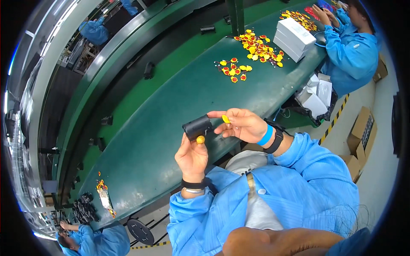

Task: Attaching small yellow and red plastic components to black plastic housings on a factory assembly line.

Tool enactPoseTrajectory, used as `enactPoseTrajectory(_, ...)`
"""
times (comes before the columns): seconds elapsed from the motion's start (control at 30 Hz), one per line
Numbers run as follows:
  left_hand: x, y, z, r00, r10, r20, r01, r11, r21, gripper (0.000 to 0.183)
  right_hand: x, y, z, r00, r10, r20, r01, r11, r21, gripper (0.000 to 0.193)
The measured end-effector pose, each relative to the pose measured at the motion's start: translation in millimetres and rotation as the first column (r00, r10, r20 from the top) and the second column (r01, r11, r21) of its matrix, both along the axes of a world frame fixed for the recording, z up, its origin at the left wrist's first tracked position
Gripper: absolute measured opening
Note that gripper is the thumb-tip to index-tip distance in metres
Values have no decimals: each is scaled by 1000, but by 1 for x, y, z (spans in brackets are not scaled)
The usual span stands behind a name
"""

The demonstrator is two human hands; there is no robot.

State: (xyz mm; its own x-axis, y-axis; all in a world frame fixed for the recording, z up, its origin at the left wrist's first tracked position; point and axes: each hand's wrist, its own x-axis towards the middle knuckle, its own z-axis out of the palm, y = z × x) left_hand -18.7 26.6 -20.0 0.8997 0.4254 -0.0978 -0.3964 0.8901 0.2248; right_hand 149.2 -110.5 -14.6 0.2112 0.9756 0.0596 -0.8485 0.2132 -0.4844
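Observation:
My left hand (pixel 192 158) is closed around the underside of a black cylindrical housing (pixel 196 129), held tilted above the green table. A small round yellow piece (pixel 200 139) sits by the left thumb, against the housing's lower side; I cannot tell whether it is attached. Just to the right, my right hand (pixel 247 126) pinches a small flat yellow tag-like piece (pixel 225 119) between thumb and fingers. The right index finger reaches to the upper right end of the housing.
Red-and-yellow pieces lie in a loose group (pixel 235 70) and a larger pile (pixel 260 49) on the green table (pixel 171 94). White boxes (pixel 294 38) stand beyond. Black housings (pixel 148 70) rest along the green conveyor. Co-workers in blue sit at the far right (pixel 352 59) and lower left (pixel 102 243).

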Motion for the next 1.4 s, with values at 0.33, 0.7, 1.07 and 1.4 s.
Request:
enactPoseTrajectory(0.33, -2, -12, 1, 998, -62, -15, 62, 997, -40, 36, 1, -3, -2, 986, 140, -91, -133, 988, 78, 15)
enactPoseTrajectory(0.7, -5, -22, 59, 856, 443, -266, 338, -91, 937, 35, 4, -12, 33, 950, 161, 268, -79, 954, -290, 19)
enactPoseTrajectory(1.07, -13, -19, 44, 877, 145, -459, 316, 547, 776, 16, 19, -27, 32, 881, 46, 471, 49, 981, -187, 16)
enactPoseTrajectory(1.4, -7, -28, 36, 907, 255, -335, 125, 596, 793, 11, 2, -25, 31, 847, -151, 510, 321, 910, -264, 13)
